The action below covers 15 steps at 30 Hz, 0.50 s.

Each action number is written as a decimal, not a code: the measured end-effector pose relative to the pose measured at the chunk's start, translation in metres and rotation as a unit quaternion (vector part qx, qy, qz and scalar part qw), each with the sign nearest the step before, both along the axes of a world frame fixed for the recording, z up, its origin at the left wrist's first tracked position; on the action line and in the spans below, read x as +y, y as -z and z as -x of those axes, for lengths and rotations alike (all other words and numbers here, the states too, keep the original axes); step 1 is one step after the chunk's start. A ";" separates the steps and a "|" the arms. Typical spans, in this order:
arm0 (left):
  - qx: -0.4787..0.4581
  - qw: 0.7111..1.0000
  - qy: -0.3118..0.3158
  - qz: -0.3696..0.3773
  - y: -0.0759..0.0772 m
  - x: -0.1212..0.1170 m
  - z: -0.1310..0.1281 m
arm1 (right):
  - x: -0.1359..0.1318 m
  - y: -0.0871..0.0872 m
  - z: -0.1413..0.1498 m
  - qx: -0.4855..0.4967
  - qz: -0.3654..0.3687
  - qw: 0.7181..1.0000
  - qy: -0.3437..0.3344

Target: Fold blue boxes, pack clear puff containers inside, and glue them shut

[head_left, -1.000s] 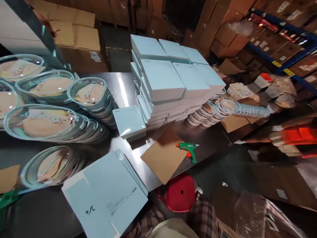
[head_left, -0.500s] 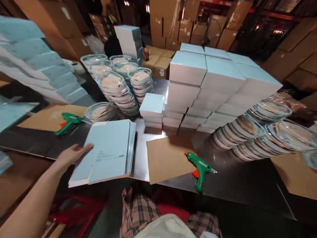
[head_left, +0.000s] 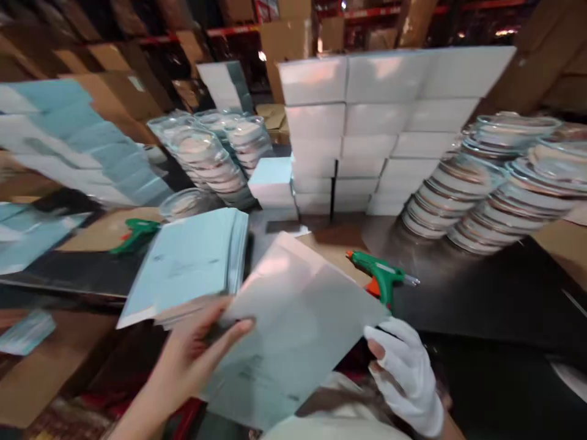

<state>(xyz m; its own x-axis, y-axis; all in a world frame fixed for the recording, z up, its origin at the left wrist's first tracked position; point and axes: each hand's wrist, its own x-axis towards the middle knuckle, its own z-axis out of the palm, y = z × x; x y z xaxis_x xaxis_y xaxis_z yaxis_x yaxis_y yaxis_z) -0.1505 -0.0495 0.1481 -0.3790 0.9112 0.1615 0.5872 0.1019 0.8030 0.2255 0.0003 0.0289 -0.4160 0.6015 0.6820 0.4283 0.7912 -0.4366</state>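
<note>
A flat light-blue carton sheet (head_left: 293,330) is lifted off the table between both hands, tilted toward me. My bare left hand (head_left: 202,351) grips its left edge, fingers curled over the top. My right hand (head_left: 406,373), in a white glove, holds the sheet's right corner. Just left lies the pile of flat blue sheets (head_left: 188,263) on the steel table (head_left: 481,299). A green glue gun (head_left: 380,275) rests on brown cardboard right behind the raised sheet.
Assembled pale boxes (head_left: 380,128) are stacked high at the back centre. Stacks of clear lidded round dishes lean at the right (head_left: 486,183) and back left (head_left: 211,156). A second green glue gun (head_left: 135,234) lies at the left. More blue boxes (head_left: 77,140) and cardboard cartons surround the table.
My left hand has moved from the pile's edge to a single sheet and lifted it. My gloved right hand came into view and took the other side. The view dropped lower.
</note>
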 end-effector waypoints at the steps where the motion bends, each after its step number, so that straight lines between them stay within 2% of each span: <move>1: 0.011 0.999 0.045 0.002 0.014 -0.001 -0.016 | 0.006 -0.018 0.010 0.002 -0.059 0.998 0.013; 3: 0.034 0.996 0.084 0.000 0.041 -0.003 -0.034 | 0.017 -0.045 0.025 -0.018 -0.083 0.991 0.099; 4: 0.042 0.995 0.095 0.008 0.051 -0.004 -0.036 | 0.020 -0.053 0.030 -0.028 -0.082 0.988 0.128; 6: 0.059 0.987 0.141 0.040 0.062 -0.009 -0.036 | 0.020 -0.058 0.038 -0.041 -0.078 0.988 0.129; 9: 0.073 0.966 0.241 0.059 0.060 -0.018 -0.033 | 0.014 -0.048 0.049 -0.048 -0.056 0.997 0.036; 11: 0.071 0.948 0.305 0.062 0.055 -0.022 -0.032 | 0.009 -0.039 0.055 -0.028 -0.004 1.000 0.001; 13: 0.073 0.933 0.346 0.075 0.056 -0.024 -0.028 | 0.006 -0.031 0.058 0.010 0.068 0.997 -0.015; 15: 0.074 0.926 0.359 0.094 0.064 -0.022 -0.020 | 0.005 -0.025 0.055 0.036 0.199 0.978 -0.047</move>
